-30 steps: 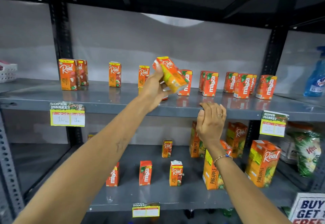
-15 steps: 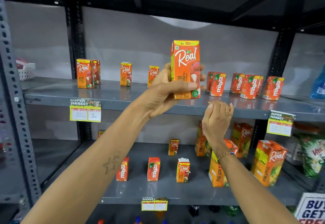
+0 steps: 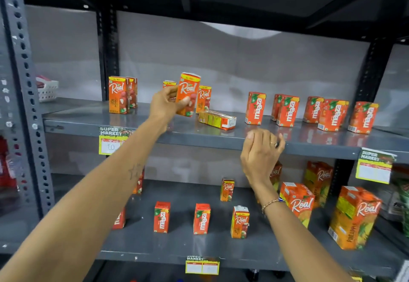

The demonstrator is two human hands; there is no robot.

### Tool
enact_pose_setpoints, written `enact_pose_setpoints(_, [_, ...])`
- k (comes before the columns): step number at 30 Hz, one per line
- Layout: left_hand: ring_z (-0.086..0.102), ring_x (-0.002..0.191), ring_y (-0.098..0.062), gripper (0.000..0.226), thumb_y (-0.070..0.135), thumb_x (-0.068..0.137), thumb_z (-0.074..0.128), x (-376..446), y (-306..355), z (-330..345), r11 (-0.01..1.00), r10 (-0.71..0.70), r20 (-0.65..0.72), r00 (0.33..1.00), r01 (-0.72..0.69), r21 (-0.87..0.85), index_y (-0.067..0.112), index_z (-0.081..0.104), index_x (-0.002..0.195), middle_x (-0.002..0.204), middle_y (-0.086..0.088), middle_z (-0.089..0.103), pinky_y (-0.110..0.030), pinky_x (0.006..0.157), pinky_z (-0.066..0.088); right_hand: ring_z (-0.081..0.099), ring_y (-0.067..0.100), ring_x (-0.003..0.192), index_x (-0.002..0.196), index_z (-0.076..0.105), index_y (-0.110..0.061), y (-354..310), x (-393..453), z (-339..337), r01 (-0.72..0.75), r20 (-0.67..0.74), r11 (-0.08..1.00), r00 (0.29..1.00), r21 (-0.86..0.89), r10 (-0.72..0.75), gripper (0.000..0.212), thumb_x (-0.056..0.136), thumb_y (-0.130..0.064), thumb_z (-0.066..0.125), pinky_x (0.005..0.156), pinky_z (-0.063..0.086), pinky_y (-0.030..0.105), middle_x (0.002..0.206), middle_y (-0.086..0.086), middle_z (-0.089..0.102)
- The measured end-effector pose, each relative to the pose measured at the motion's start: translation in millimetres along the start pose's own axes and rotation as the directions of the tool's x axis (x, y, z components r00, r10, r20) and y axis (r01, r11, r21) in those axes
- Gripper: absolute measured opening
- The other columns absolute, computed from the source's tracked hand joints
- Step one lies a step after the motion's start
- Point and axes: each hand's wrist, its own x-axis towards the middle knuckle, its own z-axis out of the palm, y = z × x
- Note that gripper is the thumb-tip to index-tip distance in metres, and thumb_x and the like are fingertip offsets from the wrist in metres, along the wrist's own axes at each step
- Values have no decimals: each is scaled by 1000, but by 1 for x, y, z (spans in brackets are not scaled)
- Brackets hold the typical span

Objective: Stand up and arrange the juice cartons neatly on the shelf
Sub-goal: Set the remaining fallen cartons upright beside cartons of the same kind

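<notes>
Moved since earlier frame: Real carton (image 3: pixel 188 94) carried lower and leftward, now nearly upright just above the shelf (image 3: pixel 309 142). Left hand (image 3: pixel 164 104) clamped on it; right hand (image 3: pixel 261 155) empty, fingers loosely curled, at the shelf's front edge. Risk: setting down could knock the standing carton (image 3: pixel 204 98) directly behind. Fallen carton (image 3: pixel 217 119), between the hands, still needs righting.
</notes>
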Motion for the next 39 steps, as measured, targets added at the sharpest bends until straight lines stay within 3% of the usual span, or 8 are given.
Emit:
enact_pose_setpoints(9, [60,101,-19,56,33,84,67,73,-30,-55,884,-154,-145,977,201,422,17,46,134,126,-6,61,-23,71,44,60,23,84,84,62,-10,3,-3,11,16,-137,1000,990,25,-12,37,97,-25,31,101,31,45,87,7,66])
enact_pose_setpoints(17, [46,129,-28,60,30,89,60,88,-42,-56,854,-288,-78,954,293,431,21,34,142,140,-7,48,-45,104,39,60,23,82,84,61,-11,4,-4,16,24,-183,999,983,36,-17,37,98,-26,30,103,29,43,87,8,67])
enact_pose_setpoints(21, [52,119,-34,48,22,94,55,79,-36,-52,707,-222,-137,965,256,659,8,41,137,133,-15,52,-42,97,44,60,23,82,83,62,-10,4,-3,17,27,-194,999,981,27,-21,37,97,-26,32,102,30,43,86,8,67])
enact_pose_setpoints(24, [53,112,-36,42,7,89,59,65,-26,-36,454,121,-186,975,112,884,-3,44,126,124,-23,53,-40,91,46,60,24,81,82,62,-10,4,-3,17,33,-198,999,980,20,-28,36,97,-25,32,100,30,41,86,8,67])
enact_pose_setpoints(27, [47,118,-35,42,7,90,58,48,-9,-2,457,384,106,917,-289,841,-4,46,129,131,-23,48,-33,95,38,58,23,81,82,62,-11,4,-2,16,39,-182,999,983,19,-35,33,95,-23,35,98,31,40,86,7,66])
enact_pose_setpoints(31, [24,142,-24,66,30,94,54,35,6,43,532,17,684,729,-586,611,16,21,150,155,-9,25,-28,111,20,58,22,85,85,62,-11,7,-4,14,60,-149,998,987,30,-55,32,95,-24,35,99,30,39,90,8,66])
enact_pose_setpoints(35, [16,146,-23,82,27,93,57,37,-1,69,530,-267,727,632,-534,659,27,0,152,159,-2,16,-38,118,16,56,21,86,87,60,-12,9,-4,15,70,-137,997,988,10,-68,30,95,-25,34,98,30,39,91,8,65])
enact_pose_setpoints(39, [29,140,-24,66,24,93,56,38,-3,74,498,-247,737,629,-570,653,21,22,150,154,-4,31,-39,115,26,58,22,84,86,60,-12,9,-4,17,67,-153,998,986,3,-66,33,95,-25,32,98,30,39,89,8,65])
